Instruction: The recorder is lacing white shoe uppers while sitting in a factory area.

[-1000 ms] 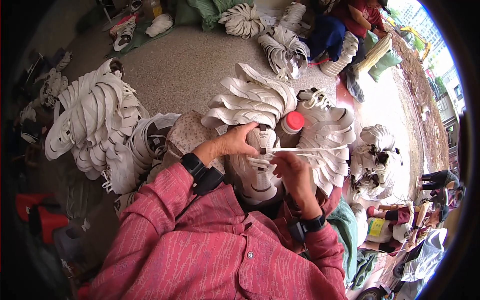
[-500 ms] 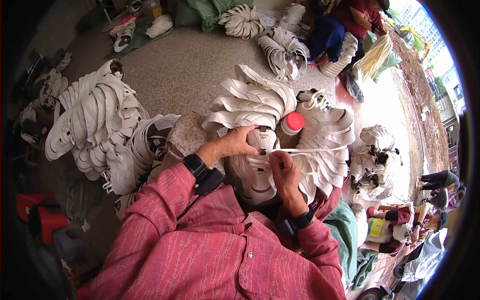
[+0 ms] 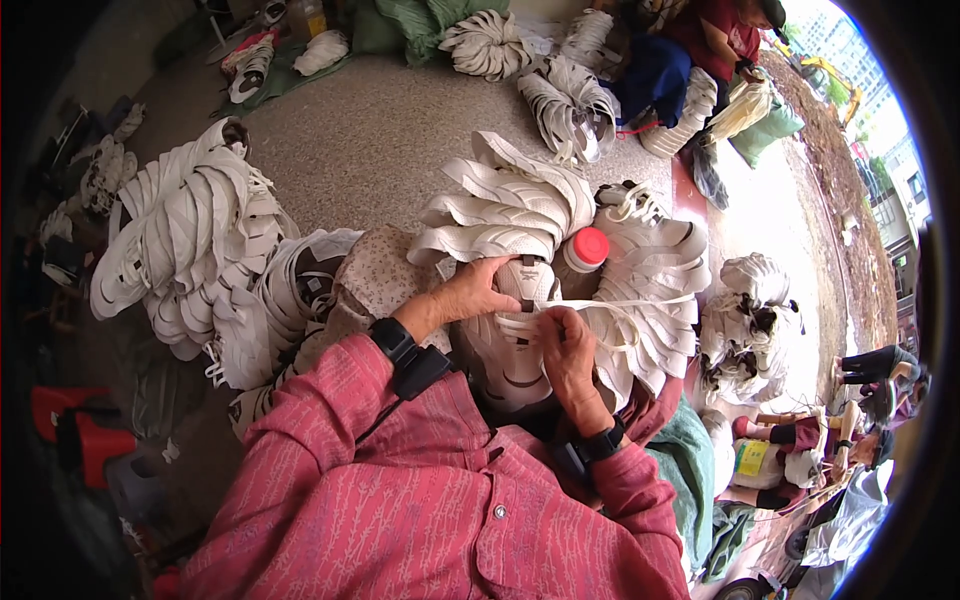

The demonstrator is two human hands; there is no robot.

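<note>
A white shoe upper lies in front of my body, its padded tongue facing up. My left hand grips the upper beside the tongue, thumb on top and fingers underneath. Close by on the right, my right hand is closed in a pinch at the eyelets, on a white shoelace. The lace runs from the upper across to the right, over a stack of uppers. Just beyond the tongue stands a jar with a red lid. What lies between my right fingertips is partly hidden.
A fanned stack of uppers lies just beyond my hands. More uppers pile up at the left and the right. At the back right a person in a red shirt sits handling a pale bundle.
My right hand has shifted very slightly at the eyelets. My left hand keeps its place on the upper. The person at the back right has moved the pale bundle.
</note>
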